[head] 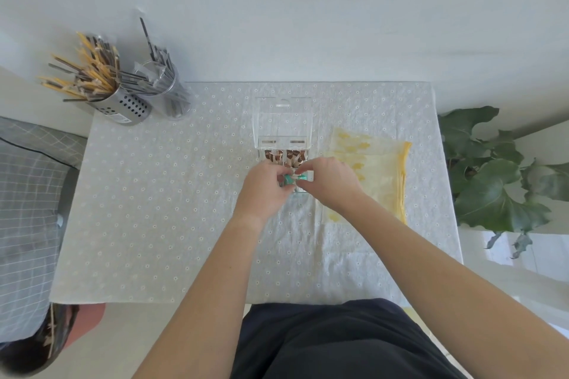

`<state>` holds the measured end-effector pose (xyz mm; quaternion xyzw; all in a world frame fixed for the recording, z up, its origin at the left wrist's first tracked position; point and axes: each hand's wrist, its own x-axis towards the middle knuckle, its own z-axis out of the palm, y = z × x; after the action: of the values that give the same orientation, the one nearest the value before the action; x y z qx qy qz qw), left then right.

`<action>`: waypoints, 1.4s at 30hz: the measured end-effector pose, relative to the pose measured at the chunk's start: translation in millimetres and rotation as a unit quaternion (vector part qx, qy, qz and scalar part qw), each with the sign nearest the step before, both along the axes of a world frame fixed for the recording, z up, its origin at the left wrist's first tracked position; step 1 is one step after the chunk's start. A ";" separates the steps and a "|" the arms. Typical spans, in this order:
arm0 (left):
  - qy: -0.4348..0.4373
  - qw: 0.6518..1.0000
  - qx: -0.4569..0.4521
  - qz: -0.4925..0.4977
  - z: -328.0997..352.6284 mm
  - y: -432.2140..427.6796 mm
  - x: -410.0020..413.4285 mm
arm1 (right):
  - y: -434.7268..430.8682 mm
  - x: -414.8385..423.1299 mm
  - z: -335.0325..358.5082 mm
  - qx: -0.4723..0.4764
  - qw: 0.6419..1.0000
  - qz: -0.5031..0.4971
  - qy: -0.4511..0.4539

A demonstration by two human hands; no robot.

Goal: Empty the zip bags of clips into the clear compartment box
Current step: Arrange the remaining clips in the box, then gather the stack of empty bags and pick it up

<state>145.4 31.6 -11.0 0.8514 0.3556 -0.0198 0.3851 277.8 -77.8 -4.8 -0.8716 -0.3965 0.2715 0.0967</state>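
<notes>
The clear compartment box (309, 177) sits at the table's middle with its lid (282, 123) swung open toward the wall. Brown patterned clips (278, 157) fill its far compartments. My left hand (264, 188) and my right hand (329, 180) meet directly over the box's near part, both pinching a small zip bag of teal clips (291, 179) between thumbs and fingers. The near compartments are mostly hidden under my hands.
A stack of yellow-patterned flat bags (378, 169) lies just right of the box. A perforated metal cup of sticks (123, 101) and a clear cup of utensils (172, 92) stand at the back left corner. A leafy plant (492, 181) is off the right edge.
</notes>
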 end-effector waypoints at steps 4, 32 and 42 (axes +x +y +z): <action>-0.010 1.000 -0.015 0.020 4.3 5.5 -7.1 | 2.4 -3.7 -0.3 -0.004 1.000 0.009 -0.016; -0.033 0.988 0.112 -0.105 28.3 -58.6 -4.4 | -95.1 -11.4 16.1 0.115 0.980 -0.163 0.019; 0.013 0.980 0.065 -0.190 31.3 -92.4 39.4 | -152.5 3.6 17.1 0.087 0.965 -0.248 0.024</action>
<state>184.8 -60.8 20.3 0.9261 0.1931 -0.0804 0.3139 281.4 -230.4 12.4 -0.9239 -0.1880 0.2248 0.2461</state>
